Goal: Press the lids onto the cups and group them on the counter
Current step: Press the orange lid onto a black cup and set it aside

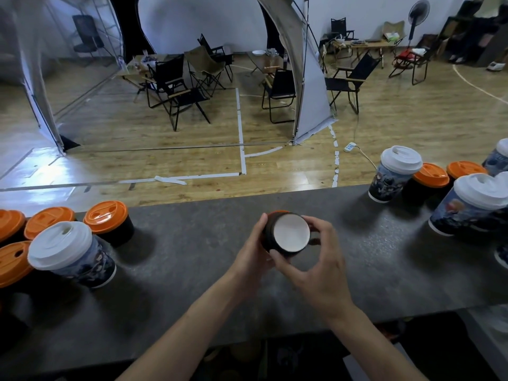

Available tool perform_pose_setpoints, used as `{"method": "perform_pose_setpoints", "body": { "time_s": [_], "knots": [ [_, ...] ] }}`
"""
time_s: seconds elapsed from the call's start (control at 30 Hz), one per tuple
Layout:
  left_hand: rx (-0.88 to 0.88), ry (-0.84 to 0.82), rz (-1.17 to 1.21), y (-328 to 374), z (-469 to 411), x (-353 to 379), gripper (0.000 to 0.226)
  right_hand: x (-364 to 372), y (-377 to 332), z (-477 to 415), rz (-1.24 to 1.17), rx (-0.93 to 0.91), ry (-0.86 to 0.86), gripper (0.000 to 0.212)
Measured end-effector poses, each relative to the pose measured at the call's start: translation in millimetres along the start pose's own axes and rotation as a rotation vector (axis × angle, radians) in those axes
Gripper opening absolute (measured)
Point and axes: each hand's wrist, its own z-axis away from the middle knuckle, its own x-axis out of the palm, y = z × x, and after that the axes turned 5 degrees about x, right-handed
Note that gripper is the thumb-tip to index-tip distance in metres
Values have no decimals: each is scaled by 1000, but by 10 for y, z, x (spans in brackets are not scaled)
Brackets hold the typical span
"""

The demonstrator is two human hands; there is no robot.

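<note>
Left hand and right hand both curl round one black cup, held tilted between them above the counter. Its orange lid shows at the far edge. Lidded cups cluster left of the left hand, and a further cluster stands right of the right hand. Judged near completion: this cup is still ungrouped.

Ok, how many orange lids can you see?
7 orange lids: four at the counter's left, two at its right, one peeking from behind the cup that the left hand and right hand grip. More may be hidden beyond the frame.
</note>
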Motion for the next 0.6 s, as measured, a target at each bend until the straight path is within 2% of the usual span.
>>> {"method": "perform_pose_setpoints", "body": {
  "time_s": [0.1,0.2,0.3,0.4,0.47,0.53,0.6],
  "knots": [
    [-99,-37,230,-128,18,-1,72,-28,-87,-98,20,18,-6,65],
    [-84,-61,482,-140,22,-9,88,-61,-136,-152,13,-5,10,67],
    [-75,-42,654,-88,35,41,90,-70,-150,-178,39,-1,-50,66],
    [-66,-44,625,-38,59,34,94,-68,-134,-200,43,8,7,71],
    [-71,-4,553,59,88,37,95,-63,-131,-204,52,29,-14,73],
    [-19,-32,436,119,102,41,84,-68,-122,-212,37,58,-40,76],
    [140,-9,213,136,100,-4,63,-68,-111,-209,47,69,-68,80]
  ]
}}
